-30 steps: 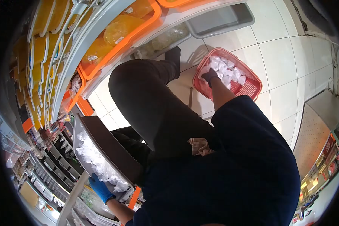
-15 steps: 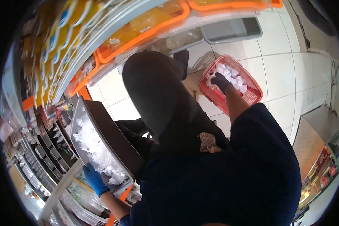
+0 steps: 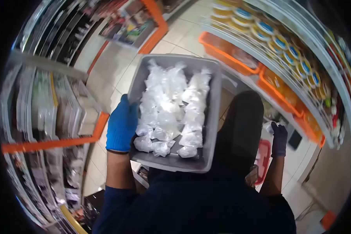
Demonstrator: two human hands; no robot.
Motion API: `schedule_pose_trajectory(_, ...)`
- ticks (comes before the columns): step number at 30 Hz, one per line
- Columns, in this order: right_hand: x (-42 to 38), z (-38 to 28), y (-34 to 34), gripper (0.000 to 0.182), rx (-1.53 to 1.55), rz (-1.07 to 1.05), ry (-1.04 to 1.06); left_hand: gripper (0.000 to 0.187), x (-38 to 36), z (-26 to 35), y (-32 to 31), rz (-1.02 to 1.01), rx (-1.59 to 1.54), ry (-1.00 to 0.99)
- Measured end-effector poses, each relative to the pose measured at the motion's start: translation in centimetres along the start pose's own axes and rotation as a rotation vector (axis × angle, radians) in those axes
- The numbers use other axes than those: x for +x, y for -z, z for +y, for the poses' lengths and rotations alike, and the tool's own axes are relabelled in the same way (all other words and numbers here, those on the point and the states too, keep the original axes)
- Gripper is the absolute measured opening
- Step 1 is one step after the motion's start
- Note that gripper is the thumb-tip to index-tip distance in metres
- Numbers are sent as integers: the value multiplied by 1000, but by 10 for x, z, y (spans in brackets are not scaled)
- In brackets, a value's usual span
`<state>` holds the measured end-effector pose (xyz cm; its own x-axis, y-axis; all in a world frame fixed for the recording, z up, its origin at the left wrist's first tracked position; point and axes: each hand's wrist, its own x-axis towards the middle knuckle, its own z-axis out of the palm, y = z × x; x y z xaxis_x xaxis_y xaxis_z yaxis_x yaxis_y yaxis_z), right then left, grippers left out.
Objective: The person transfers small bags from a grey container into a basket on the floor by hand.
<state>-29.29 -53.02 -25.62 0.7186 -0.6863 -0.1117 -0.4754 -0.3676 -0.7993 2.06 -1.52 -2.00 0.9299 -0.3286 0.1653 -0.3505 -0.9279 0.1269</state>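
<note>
A grey plastic bin sits in front of my body. Small tied clear bags with white contents lie inside it in rough rows. My left hand, in a blue glove, grips the bin's left wall; its fingertips are partly hidden. Off to the right, beyond my raised knee, my right hand wears a dark glove and is closed on a small white plastic bag. Below that hand shows part of a red basket, mostly hidden by my leg.
On the right, a shelf carries several yellow-and-blue tubs above orange bins. An orange-edged rack with packaged goods stands close on the left. Pale floor tiles show between the shelves.
My view has swung left, so the bin now appears central and more level. My right hand has lifted out of the red basket with a bag. My left hand still grips the bin.
</note>
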Motion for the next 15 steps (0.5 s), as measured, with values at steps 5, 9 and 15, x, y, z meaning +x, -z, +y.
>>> schedule_pose_trajectory(5, 31, -246, -29, 24, 510, -25, 107, 48, -5, -5, 1, -52, -58, 136)
schedule_pose_trajectory(9, 30, -364, -71, 24, 346, -169, 394, 50, -12, -17, -4, -8, -135, 143)
schedule_pose_trajectory(15, 70, -430, -135, 20, 27, -493, 798, 50, -13, -25, -7, -22, -148, 158)
